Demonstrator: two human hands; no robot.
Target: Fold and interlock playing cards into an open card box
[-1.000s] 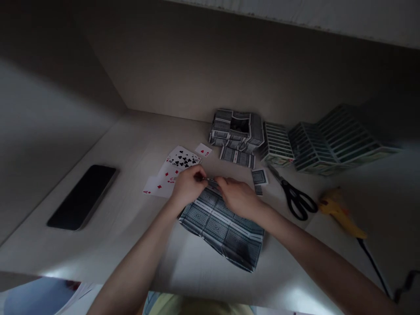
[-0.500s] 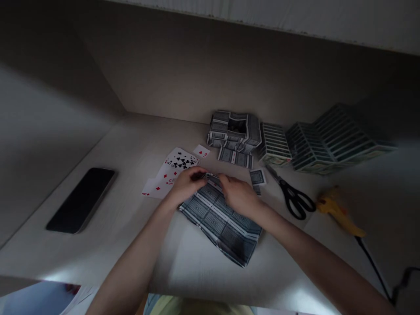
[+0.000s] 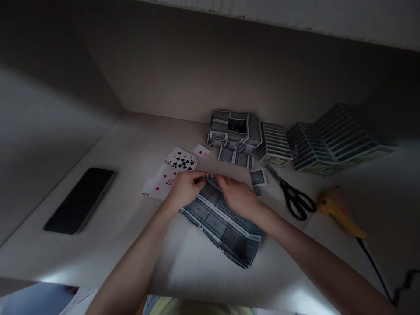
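A folded panel of joined playing cards (image 3: 215,218), patterned backs facing up, lies slantwise on the table in front of me. At its far left corner, my left hand (image 3: 186,188) pinches the edge between thumb and fingers. My right hand (image 3: 238,194) is closed on the same far edge, just right of the left one, its fingertips pressed to the card. Loose face-up playing cards (image 3: 180,162) are spread beyond my left hand, clubs and diamonds among them. A small cluster of face-down cards (image 3: 258,177) lies beyond my right hand.
At the back stands a box-like card structure (image 3: 218,127) with an opening on top. Right of it are stacked card boxes (image 3: 275,142) and more boxes (image 3: 341,135). Black-handled scissors (image 3: 293,199) and a corded yellow glue gun (image 3: 341,214) lie right. A phone (image 3: 80,201) rests left.
My left hand's fingers have shifted slightly at the panel's far corner. The panel has moved a little to the right at its near end. Both hands stay on the edge.
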